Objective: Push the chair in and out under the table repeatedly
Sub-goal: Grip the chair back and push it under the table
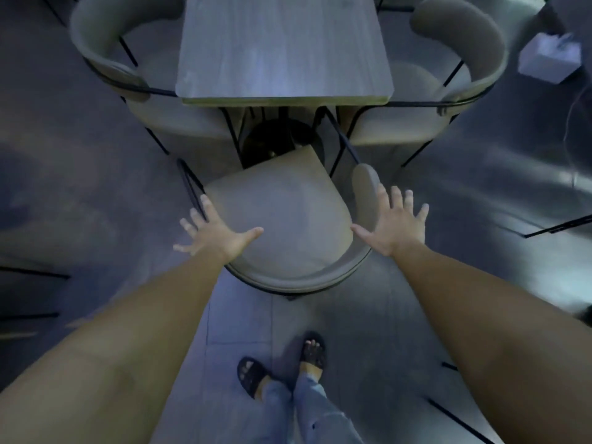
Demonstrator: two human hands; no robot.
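A beige padded chair (pixel 285 216) with a curved backrest and black metal legs stands in front of me. It sits turned at an angle, and its front corner points under the near end of the grey wooden table (pixel 282 52). My left hand (pixel 214 232) hovers with fingers spread over the chair's left side. My right hand (pixel 392 219) is spread beside the right end of the backrest. Neither hand grips anything.
Two matching chairs flank the table, one on the left (pixel 109 59) and one on the right (pixel 464 59). The table's dark round base (pixel 272 139) shows under it. A white box (pixel 549 56) lies on the floor at the far right. My sandalled feet (pixel 282 363) stand behind the chair.
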